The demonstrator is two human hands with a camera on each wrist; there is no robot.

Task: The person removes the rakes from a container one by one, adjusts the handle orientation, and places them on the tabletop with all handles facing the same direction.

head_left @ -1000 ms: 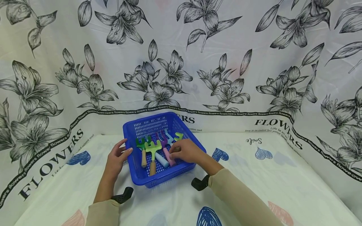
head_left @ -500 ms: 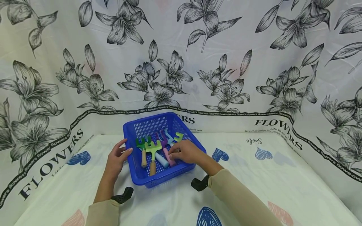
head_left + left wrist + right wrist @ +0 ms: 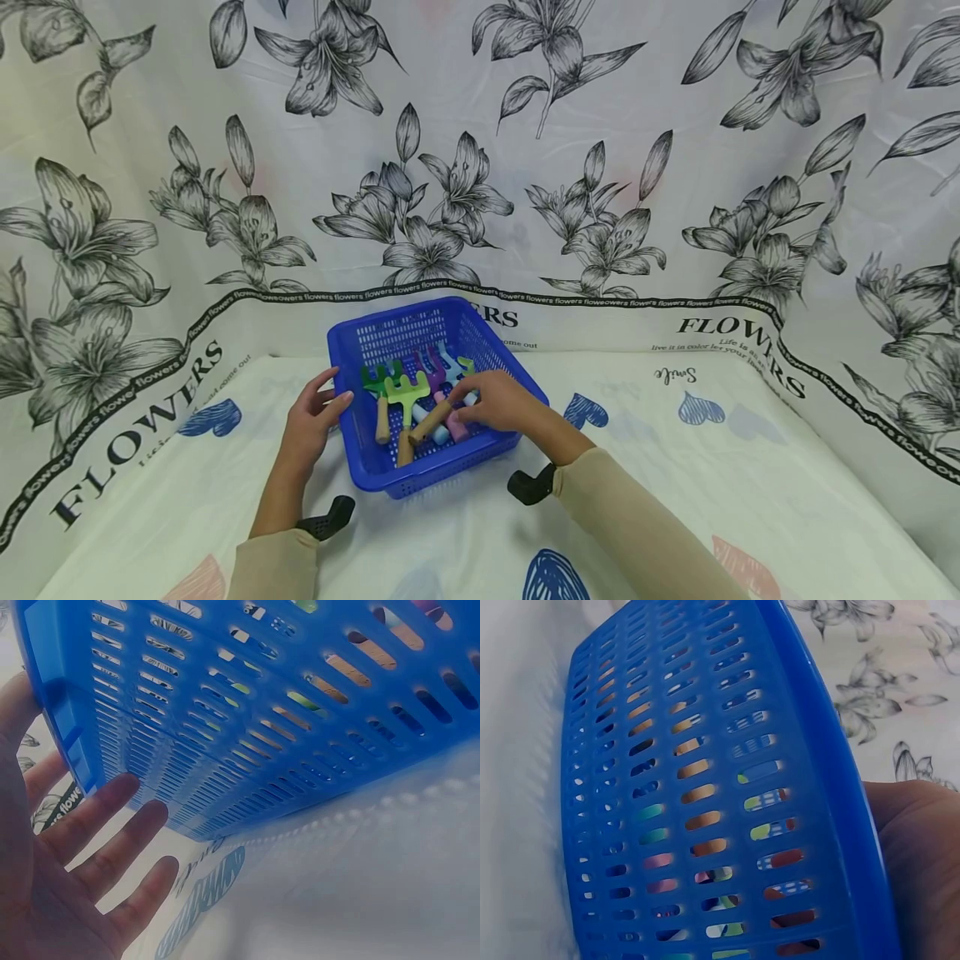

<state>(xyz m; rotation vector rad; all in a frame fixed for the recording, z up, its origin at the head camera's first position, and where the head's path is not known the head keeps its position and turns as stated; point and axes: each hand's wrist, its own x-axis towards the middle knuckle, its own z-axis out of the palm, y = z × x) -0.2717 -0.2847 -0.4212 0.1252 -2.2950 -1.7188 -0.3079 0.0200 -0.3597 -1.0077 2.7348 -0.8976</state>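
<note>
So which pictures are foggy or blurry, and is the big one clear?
Head view: pretty clear and evenly lit, with the blue basket easy to make out. Left wrist view: the white cloth looks hazy at the lower right. Right wrist view: foggy down the left side, and the right hand looks dim and soft.

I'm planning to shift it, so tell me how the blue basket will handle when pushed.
The blue basket looks like thin perforated plastic, so it is probably light and slightly flexible. Its low, wide shape suggests sliding rather than tipping. The light-green fork lies inside unheld and may shift.
</note>
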